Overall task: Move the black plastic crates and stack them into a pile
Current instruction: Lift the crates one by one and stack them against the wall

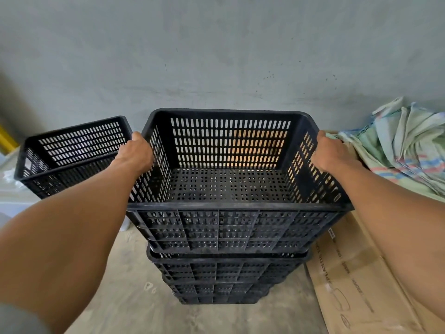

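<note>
A person's left hand and right hand clasp the two short sides of the top crate, a black slotted plastic box, fingers wrapped over its rim and out of sight beyond it. The crate is empty and sits level on a pile of black crates standing on the bare concrete floor, its base nested into the crate below. A grey plastered wall rises just beyond the pile. To the far left, apart from the pile, another black crate sits tilted on a pale surface, close beside the left hand. To the right, flattened cardboard lies on the floor touching the pile's foot, and a heap of woven sacks crowds the corner just beyond the right hand.
</note>
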{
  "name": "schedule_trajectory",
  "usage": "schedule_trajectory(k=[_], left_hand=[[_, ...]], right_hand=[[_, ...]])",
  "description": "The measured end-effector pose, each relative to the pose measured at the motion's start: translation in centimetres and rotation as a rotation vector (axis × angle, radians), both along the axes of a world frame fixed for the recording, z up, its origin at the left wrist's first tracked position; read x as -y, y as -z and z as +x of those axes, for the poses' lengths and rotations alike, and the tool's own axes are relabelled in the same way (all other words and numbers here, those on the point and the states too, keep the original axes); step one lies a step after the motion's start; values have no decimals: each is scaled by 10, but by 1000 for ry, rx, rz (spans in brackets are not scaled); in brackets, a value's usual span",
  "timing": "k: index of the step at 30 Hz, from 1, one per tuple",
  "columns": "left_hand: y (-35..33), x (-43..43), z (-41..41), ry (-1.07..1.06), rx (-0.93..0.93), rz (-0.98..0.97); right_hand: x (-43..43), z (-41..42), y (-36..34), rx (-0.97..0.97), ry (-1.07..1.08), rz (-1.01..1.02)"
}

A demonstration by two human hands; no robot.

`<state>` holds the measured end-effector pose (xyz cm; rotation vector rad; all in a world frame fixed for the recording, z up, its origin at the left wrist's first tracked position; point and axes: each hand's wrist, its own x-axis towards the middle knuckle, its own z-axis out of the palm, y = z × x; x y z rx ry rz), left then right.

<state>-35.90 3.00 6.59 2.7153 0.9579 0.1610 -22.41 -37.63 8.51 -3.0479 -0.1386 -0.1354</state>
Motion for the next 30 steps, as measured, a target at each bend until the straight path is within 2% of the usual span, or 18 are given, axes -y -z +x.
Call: schedule_trajectory(k=[16, 23, 30], left_hand=[[4, -2, -15, -1, 13, -28], [7, -1, -21, 44, 63, 20], [14, -5, -19, 164, 113, 121]], right_hand=[[2, -15, 4, 6, -4, 15], [5, -19, 5, 27, -18, 17], [10, -20, 2, -82, 20, 130]])
